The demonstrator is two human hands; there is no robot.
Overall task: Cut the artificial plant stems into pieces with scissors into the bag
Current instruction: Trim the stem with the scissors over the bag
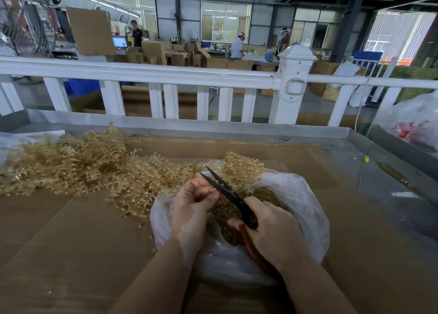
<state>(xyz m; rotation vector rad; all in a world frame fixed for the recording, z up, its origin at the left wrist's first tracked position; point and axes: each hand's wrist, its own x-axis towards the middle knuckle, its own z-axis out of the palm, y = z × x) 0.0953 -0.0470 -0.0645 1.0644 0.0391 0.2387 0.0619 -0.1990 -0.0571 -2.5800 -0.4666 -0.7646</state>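
A clear plastic bag (305, 209) lies open on the cardboard-covered table (71, 237), holding many small tan cut pieces (225, 213). My right hand (275, 233) grips black-bladed scissors (225, 188) with red handles; the blades are parted and point up-left. My left hand (194, 202) is over the bag's left rim with fingers curled, pinching a small pale stem bit right at the blades. A big heap of tan artificial plant stems (71, 164) spreads over the table's left, and another stem cluster (241, 166) rests at the bag's far edge.
A raised metal rim (213, 126) borders the table at the back and right. Behind it runs a white fence railing (166, 74). A white bag with red contents (412, 124) sits at the far right. Loose stem bits dot the cardboard.
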